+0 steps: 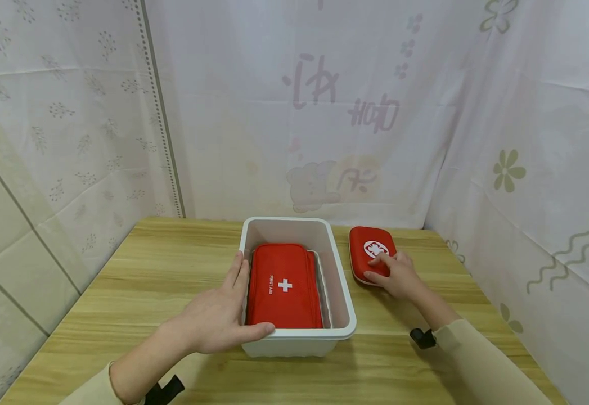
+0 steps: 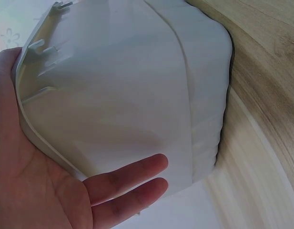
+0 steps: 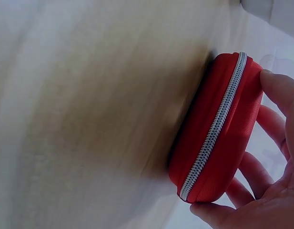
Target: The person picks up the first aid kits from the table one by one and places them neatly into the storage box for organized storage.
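A white plastic bin (image 1: 342, 292) stands on the table. In it lies a red first aid pouch (image 1: 296, 304) with a white cross, beside a greyish item that is mostly hidden. My left hand (image 1: 218, 318) rests on the bin's left and near rim, its fingers straight; in the left wrist view two fingers spread along the bin's outer wall (image 2: 118, 95). To the right of the bin is a red hard first aid case (image 1: 367, 242) with a round white emblem. My right hand (image 1: 398, 275) holds its near end, with bent fingers on both corners beside the silver zipper (image 3: 213, 129).
The wooden table (image 1: 172, 253) carries the bin and the case, with a gap between them. Patterned white curtains (image 1: 223, 112) hang behind and on both sides. Dark wrist mounts (image 1: 422, 338) sit beneath both wrists.
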A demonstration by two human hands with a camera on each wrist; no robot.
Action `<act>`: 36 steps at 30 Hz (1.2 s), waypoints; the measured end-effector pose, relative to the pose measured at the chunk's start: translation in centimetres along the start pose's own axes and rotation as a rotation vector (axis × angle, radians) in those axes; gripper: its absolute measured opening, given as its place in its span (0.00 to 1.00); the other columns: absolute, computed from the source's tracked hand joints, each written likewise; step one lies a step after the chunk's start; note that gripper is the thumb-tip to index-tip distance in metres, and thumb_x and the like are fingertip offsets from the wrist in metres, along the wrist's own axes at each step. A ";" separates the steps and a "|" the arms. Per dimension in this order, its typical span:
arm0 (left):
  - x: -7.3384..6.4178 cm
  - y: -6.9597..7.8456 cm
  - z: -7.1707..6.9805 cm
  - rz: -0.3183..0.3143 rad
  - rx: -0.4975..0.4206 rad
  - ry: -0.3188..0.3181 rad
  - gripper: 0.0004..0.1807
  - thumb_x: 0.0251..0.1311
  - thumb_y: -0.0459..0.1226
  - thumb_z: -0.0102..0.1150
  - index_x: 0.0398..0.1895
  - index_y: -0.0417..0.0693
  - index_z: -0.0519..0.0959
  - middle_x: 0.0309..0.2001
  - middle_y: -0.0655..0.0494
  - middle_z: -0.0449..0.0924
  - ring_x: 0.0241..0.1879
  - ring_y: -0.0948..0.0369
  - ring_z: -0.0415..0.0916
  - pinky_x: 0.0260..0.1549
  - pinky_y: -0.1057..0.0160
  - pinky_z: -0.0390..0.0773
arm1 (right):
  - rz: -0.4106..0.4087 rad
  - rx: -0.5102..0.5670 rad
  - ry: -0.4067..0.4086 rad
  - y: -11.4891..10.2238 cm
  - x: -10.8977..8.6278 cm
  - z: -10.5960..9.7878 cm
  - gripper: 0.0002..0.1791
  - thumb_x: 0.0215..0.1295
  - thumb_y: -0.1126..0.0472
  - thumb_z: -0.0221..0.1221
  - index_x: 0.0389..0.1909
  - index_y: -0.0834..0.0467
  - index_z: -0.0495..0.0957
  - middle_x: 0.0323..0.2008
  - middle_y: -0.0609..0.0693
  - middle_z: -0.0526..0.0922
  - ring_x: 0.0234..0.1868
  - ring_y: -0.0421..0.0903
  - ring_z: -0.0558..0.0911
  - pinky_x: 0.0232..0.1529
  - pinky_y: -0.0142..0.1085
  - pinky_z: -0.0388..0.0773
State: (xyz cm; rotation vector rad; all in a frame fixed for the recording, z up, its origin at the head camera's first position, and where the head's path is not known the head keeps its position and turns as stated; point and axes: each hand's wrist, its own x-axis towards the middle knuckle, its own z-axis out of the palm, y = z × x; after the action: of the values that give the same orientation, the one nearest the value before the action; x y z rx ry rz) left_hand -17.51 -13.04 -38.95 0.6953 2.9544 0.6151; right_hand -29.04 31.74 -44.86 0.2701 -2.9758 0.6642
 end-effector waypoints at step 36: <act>0.0 0.1 0.1 -0.003 0.008 0.006 0.74 0.61 0.78 0.59 0.90 0.35 0.42 0.91 0.40 0.36 0.39 0.54 0.89 0.43 0.52 0.86 | -0.072 -0.054 0.031 -2.1 -5.4 0.3 0.18 0.68 0.47 0.75 0.53 0.50 0.87 0.43 0.59 0.74 0.47 0.56 0.72 0.43 0.43 0.69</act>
State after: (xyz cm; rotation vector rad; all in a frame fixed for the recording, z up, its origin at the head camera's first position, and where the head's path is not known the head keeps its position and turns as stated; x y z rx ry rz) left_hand -17.50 -12.91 -38.97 0.6914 2.9643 0.6061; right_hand -23.32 30.55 -44.93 0.3582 -2.9337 0.5747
